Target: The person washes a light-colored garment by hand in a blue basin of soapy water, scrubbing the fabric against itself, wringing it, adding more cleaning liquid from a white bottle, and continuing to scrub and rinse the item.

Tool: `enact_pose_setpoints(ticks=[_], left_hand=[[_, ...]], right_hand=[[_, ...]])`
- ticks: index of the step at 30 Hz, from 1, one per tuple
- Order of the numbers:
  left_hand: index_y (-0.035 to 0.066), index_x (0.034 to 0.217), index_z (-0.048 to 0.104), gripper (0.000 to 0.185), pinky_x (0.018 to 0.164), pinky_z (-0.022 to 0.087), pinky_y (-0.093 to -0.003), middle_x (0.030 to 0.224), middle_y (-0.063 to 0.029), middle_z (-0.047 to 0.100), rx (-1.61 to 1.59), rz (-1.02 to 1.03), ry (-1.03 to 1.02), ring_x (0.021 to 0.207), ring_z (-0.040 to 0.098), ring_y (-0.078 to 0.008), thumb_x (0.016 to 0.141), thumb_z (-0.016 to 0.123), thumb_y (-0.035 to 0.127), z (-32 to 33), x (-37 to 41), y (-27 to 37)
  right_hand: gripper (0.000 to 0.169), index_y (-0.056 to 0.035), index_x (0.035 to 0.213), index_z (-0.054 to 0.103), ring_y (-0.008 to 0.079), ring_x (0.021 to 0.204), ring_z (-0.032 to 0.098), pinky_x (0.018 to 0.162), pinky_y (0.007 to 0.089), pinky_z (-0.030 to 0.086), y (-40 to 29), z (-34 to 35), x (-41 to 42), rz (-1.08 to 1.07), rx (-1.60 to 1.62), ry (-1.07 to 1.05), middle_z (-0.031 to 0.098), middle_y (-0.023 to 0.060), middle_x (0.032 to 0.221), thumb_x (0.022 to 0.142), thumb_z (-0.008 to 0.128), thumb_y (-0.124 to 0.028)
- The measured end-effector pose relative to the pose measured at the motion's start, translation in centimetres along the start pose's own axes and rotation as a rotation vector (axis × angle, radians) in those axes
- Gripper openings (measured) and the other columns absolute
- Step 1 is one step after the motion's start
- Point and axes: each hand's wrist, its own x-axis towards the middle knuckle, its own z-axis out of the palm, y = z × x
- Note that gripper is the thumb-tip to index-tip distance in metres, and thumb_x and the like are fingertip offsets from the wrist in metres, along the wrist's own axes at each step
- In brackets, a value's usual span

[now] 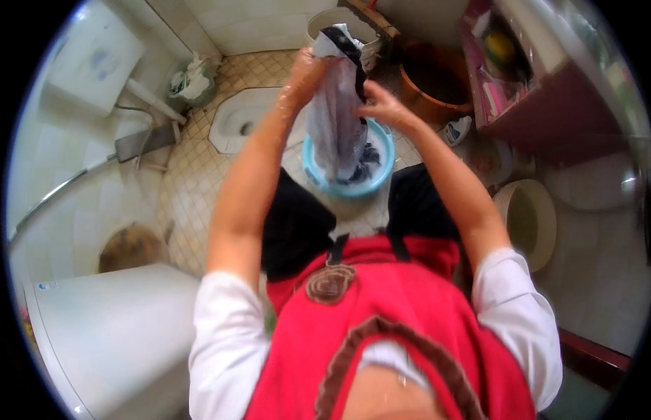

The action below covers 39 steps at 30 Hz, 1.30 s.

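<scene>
A wet grey-and-black garment [336,110] hangs lengthwise above a light-blue plastic basin [391,152], its lower end down in the basin. My left hand [308,76] grips the upper part of the cloth; the wrist is wet, with bits of suds on it. Beside the garment's right edge is my right hand [385,104], thumb and fingers apart, the tips at or close to the fabric. Whether they touch it is hard to tell. Sudsy water and dark cloth [368,157] fill the visible part of the basin, which stands on the floor between my knees.
A squat toilet [236,123] is set in the tiled floor left of the basin. Behind stand a white bucket [325,21] and an orange-brown tub [435,97]. A detergent bottle [456,130], a cream bucket [546,226] and a maroon cabinet [567,105] are at right; a waste bin [194,86] is back left.
</scene>
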Motion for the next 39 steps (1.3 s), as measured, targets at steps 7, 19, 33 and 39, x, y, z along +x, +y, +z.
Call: enact_pose_setpoints(ticks=[7,19,33,39], left_hand=[[0.005,0.103,0.058,0.027,0.070,0.045,-0.0340,0.090,-0.0070,0.062,-0.005,-0.107,0.259,0.083,0.057,-0.0201,0.081,0.061,0.020,-5.4,-0.7,0.8],[0.003,0.116,0.052,0.052,0.082,0.042,-0.0335,0.101,-0.0095,0.059,0.490,0.110,0.030,0.092,0.054,-0.0192,0.074,0.070,0.029,-3.1,-3.0,-4.0],[0.004,0.091,0.063,0.029,0.068,0.045,-0.0276,0.081,-0.0018,0.062,0.145,-0.164,-0.130,0.072,0.056,-0.0110,0.086,0.056,0.032,-1.8,-2.5,-2.1],[0.006,0.108,0.055,0.038,0.083,0.044,-0.0325,0.099,-0.0034,0.059,-0.203,-0.231,-0.033,0.088,0.056,-0.0170,0.088,0.053,0.038,-3.4,-2.1,1.8]], right_hand=[[0.017,-0.0034,0.086,0.065,0.0167,0.068,0.056,0.064,0.0335,0.045,-0.4,-1.6,0.3,0.194,-0.244,0.131,0.061,0.0056,0.075,0.075,0.069,-0.015],[0.040,0.0017,0.083,0.063,0.0177,0.062,0.054,0.056,0.0328,0.044,-10.5,-0.1,6.3,-0.213,-0.169,0.127,0.059,0.0083,0.070,0.079,0.064,-0.038],[0.037,-0.0015,0.104,0.058,0.0128,0.077,0.053,0.069,0.0256,0.044,-3.6,0.9,2.0,-0.044,0.346,-0.035,0.059,0.0037,0.090,0.080,0.065,-0.028],[0.028,-0.0023,0.099,0.062,0.0097,0.082,0.053,0.076,0.0264,0.042,1.3,2.8,0.4,0.031,0.179,-0.225,0.062,-0.0003,0.089,0.074,0.068,-0.012]])
